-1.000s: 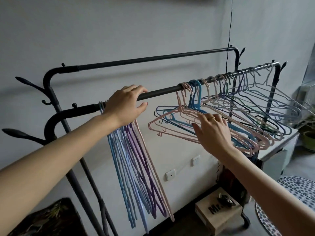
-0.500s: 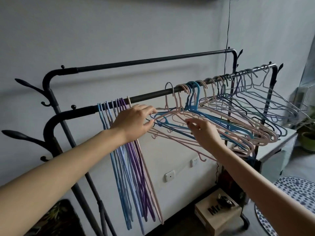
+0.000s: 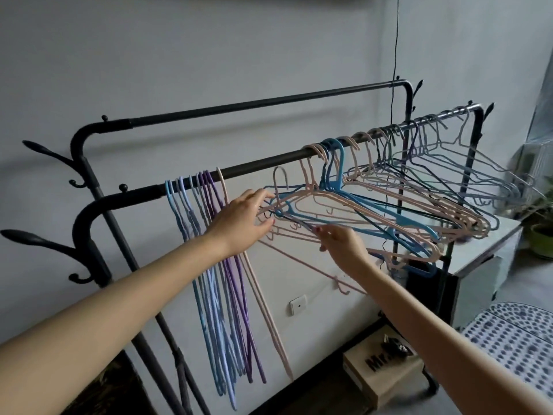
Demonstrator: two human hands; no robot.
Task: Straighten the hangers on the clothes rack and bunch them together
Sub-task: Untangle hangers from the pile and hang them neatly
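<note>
Below the near rail (image 3: 263, 164), the left hand (image 3: 239, 223) reaches out, fingers gripping a loose pink hanger (image 3: 299, 205); the right hand (image 3: 341, 244) pinches its lower bar, right of the bunched hangers (image 3: 215, 265).

Behind everything I see a plain pale grey wall (image 3: 209, 55), with a white rectangular wall socket (image 3: 298, 305) low on it. A thin black cord (image 3: 395, 40) hangs down the wall. On the floor sits a brown cardboard box (image 3: 380, 381) printed with black letters, something small and dark lying on top. To the right stand a white cabinet (image 3: 490, 259), a green potted plant (image 3: 541, 241) and a blue-and-white patterned round mat (image 3: 514, 339).
</note>
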